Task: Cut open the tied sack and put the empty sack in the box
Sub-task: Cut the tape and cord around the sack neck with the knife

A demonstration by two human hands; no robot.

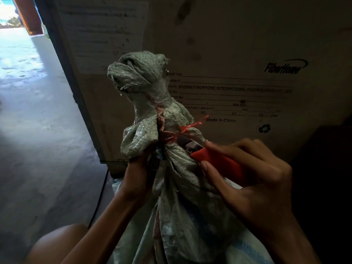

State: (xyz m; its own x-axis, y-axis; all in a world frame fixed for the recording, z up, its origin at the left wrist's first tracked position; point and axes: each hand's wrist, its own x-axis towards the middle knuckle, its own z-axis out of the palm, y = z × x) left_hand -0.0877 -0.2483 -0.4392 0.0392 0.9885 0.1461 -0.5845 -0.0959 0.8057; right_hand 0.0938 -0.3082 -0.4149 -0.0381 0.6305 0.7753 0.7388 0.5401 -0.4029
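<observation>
A grey-green woven sack (182,197) stands upright in the middle, its neck bunched and bound with a thin red tie (187,128) and clear tape. My left hand (137,174) grips the sack's neck from the left, just below the tie. My right hand (247,178) holds a red-handled utility knife (213,159), whose metal blade tip touches the sack right beside the red tie. Behind the sack stands a large brown cardboard box (238,44) with printed shipping text; only its side is visible, not its opening.
A grey concrete floor (38,130) stretches to the left toward a bright doorway at the upper left. A thin dark cable (101,193) runs along the floor near the box corner. My knee (57,244) shows at the bottom left. The right side is in deep shadow.
</observation>
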